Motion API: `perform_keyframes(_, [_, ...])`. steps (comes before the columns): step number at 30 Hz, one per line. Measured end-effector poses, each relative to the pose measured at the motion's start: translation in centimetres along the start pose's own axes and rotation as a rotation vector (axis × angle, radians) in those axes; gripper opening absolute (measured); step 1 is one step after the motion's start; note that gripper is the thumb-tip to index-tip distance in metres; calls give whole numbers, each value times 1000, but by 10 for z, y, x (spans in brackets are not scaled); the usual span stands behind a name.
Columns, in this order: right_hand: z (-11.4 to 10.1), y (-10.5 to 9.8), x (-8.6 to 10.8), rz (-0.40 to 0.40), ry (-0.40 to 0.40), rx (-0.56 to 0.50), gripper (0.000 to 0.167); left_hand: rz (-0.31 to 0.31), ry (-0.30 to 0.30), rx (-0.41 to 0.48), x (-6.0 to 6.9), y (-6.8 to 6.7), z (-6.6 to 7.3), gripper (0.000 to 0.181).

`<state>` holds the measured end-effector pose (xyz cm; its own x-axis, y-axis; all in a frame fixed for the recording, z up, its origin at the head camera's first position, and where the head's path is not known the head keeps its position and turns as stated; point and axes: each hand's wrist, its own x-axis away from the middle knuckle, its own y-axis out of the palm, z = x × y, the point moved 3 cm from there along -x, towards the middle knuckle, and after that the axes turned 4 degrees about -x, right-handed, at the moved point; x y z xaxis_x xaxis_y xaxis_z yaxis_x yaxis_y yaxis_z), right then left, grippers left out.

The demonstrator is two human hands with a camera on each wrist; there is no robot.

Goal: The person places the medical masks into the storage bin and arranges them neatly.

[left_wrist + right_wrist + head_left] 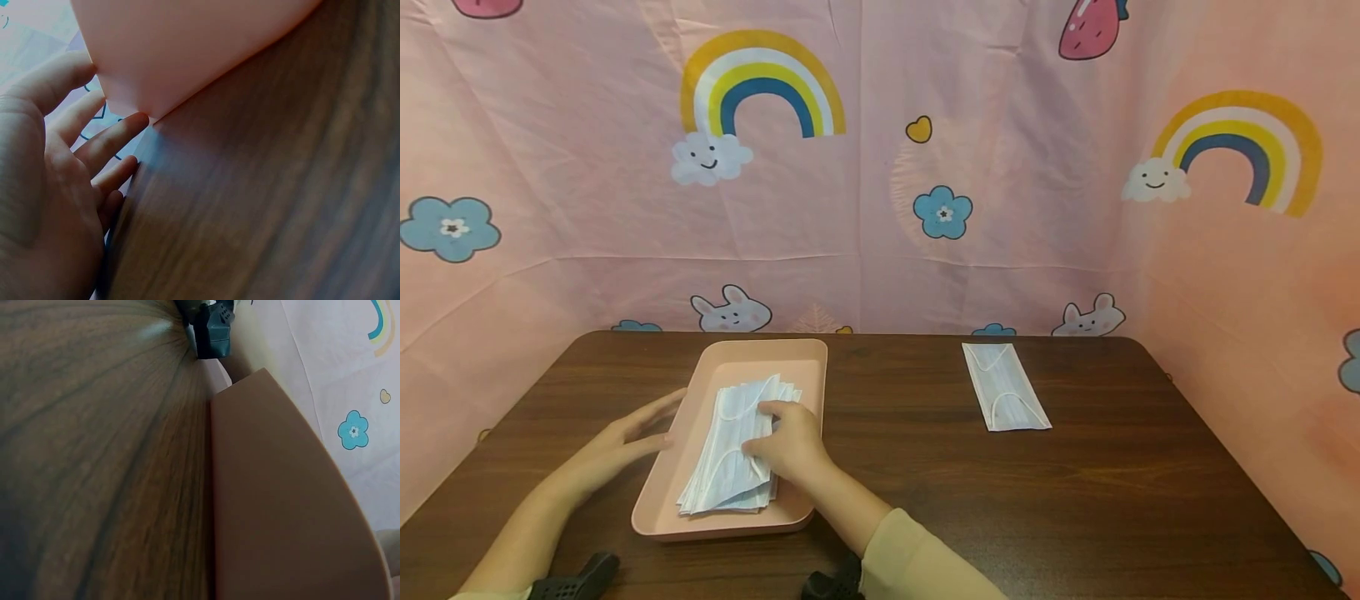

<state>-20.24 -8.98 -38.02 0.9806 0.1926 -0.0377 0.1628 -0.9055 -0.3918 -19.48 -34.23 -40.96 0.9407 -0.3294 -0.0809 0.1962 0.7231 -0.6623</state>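
Observation:
A shallow pink tray point(658, 518) stands on the table's left half with a fanned stack of pale blue face masks point(698, 492) in it. My right hand point(793, 442) reaches over the tray's right side and holds the top face mask point(737, 471) near its right edge, thumb and forefinger apart on it. In the right wrist view only a sliver of that hand shows, beyond the tray's outer wall point(275, 500). My left hand point(613, 450) rests its spread fingers against the tray's left side; the left wrist view shows fingertips point(139, 124) at the wall.
Another face mask point(1011, 392) lies flat, ear loops up, at the back right of the dark wooden table point(1000, 517). A pink patterned cloth point(865, 167) hangs behind the table and along its sides. Both wrists wear black devices point(580, 577).

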Motion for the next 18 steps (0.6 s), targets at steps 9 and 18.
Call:
perform_keyframes(9, [4, 4, 2, -12, 29, 126, 56, 0, -4, -7, 1, 0, -1, 61])
perform_keyframes(18, [6, 7, 3, -48, 30, 244, 59, 11, 7, -26, 0, 0, -1, 62])
